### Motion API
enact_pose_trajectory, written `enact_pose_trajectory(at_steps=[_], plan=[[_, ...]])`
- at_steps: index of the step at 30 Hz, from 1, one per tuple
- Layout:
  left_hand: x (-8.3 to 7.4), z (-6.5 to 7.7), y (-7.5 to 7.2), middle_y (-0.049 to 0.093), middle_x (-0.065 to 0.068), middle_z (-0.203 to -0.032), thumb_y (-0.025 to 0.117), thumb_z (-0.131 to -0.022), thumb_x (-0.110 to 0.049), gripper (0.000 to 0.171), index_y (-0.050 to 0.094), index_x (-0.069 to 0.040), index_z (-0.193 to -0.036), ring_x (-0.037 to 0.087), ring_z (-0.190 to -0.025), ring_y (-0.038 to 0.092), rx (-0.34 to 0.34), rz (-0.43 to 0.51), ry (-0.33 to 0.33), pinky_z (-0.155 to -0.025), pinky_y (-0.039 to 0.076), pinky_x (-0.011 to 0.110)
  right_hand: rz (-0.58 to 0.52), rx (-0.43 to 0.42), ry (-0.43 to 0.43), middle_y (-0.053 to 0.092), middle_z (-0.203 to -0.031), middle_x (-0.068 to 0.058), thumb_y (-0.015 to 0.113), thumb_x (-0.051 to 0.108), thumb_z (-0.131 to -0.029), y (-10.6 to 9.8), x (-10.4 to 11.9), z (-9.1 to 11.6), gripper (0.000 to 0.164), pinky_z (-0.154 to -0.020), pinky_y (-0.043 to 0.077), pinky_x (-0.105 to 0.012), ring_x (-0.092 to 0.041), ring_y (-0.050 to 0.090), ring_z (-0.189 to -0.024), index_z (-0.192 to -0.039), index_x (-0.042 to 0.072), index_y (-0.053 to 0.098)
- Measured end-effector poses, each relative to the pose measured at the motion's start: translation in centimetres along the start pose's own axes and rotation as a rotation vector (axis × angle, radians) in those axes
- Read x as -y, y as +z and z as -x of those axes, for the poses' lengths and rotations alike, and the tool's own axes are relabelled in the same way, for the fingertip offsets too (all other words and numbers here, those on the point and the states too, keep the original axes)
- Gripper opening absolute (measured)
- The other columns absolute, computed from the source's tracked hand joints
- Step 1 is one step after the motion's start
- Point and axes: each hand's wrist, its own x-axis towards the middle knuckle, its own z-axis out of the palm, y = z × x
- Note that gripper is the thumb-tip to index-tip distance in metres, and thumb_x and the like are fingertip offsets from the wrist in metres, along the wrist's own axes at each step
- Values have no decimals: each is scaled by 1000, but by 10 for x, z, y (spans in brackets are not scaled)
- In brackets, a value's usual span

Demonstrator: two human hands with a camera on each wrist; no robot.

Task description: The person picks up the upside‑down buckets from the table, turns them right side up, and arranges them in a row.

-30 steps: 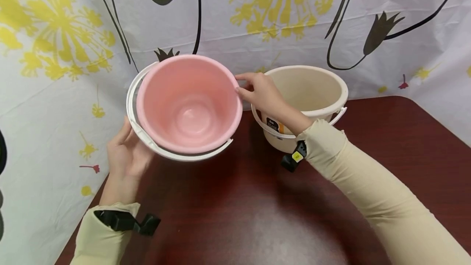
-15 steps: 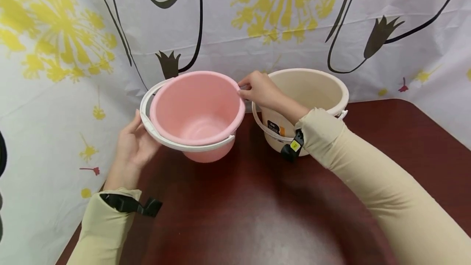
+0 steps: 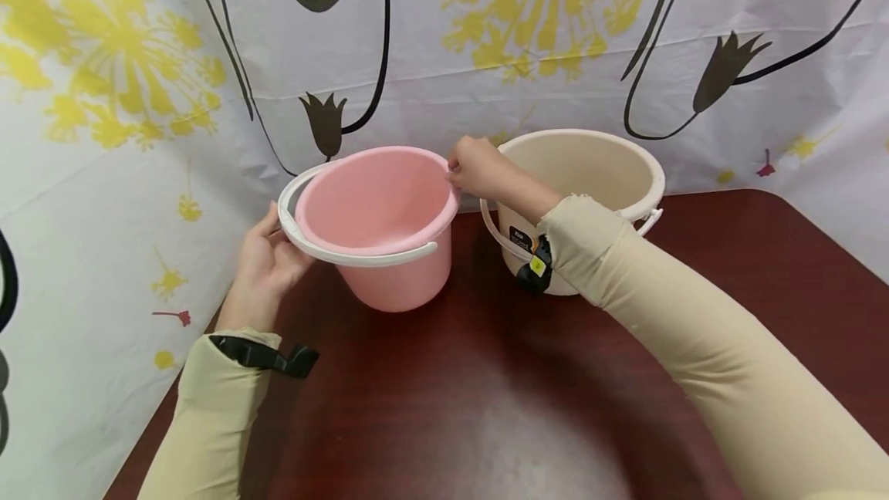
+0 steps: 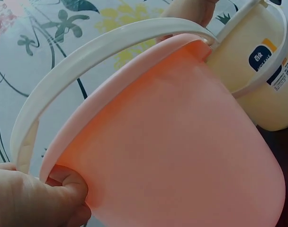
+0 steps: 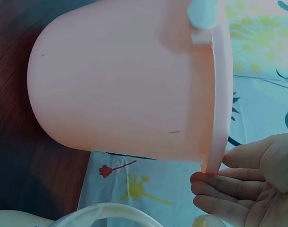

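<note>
A pink bucket (image 3: 396,276) with a white handle (image 3: 354,259) is at the left of the table, its mouth tipped slightly toward me in the head view. My left hand (image 3: 267,261) holds its left side; in the left wrist view the fingers of that left hand (image 4: 44,194) curl under the rim beside the handle. On the opposite side my right hand (image 3: 479,168) pinches the rim. Seen from the right wrist, the thumb of the right hand (image 5: 257,175) is on one side of the rim and its fingertips are on the other.
A cream bucket (image 3: 646,191) with a white handle and a dark label stands at the right, partly behind my right forearm. Patterned cloth (image 3: 417,37) hangs behind and to the left of the dark red-brown table (image 3: 444,407).
The pink bucket has come down and a little right, turning from its mouth facing me to nearly upright. Both hands have kept their hold on its rim; the cream bucket stays put.
</note>
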Motion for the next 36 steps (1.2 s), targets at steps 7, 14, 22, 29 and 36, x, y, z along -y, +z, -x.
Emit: enact_pose_trajectory(at_steps=[7, 14, 22, 29, 36], plan=[[1, -6, 2, 48, 2, -132, 53, -93, -18, 35, 49, -6, -125, 8, -130, 27, -69, 32, 24, -108, 16, 36, 70, -8, 16, 50, -56, -2, 47, 2, -84, 4, 2, -3, 26, -56, 37, -26, -17, 45, -57, -61, 5, 60], [1, -14, 1, 52, 2, -127, 50, -94, -20, 31, 50, -6, -122, 6, -129, 29, -101, 27, 35, -107, 17, 33, 101, -2, 18, 57, -65, -6, 48, 4, -87, 6, 0, -5, 24, -61, 43, -30, -20, 50, -63, -71, 1, 66], [-2, -19, -9, 53, 4, -126, 52, -93, -19, 29, 52, -4, -118, 7, -128, 30, -105, 19, 21, -107, 17, 33, 115, 17, 47, 63, -74, -11, 50, 6, -88, 7, 1, -6, 22, -67, 47, -34, -22, 55, -71, -77, 0, 67], [-2, -15, -24, 55, 6, -119, 54, -92, -19, 24, 55, -5, -112, 9, -125, 35, -176, -30, 6, -88, 41, 41, 121, 2, 20, 59, -66, -7, 52, 6, -87, 7, 2, -6, 22, -63, 45, -32, -21, 53, -66, -74, -1, 67], [3, -17, -40, 62, 6, -98, 55, -92, -17, 14, 62, -5, -95, 17, -93, 57, -209, -70, 3, -81, 43, 36, 127, 1, 18, 55, -62, -5, 51, 5, -87, 8, 2, -6, 22, -62, 44, -32, -22, 51, -64, -69, 1, 64]])
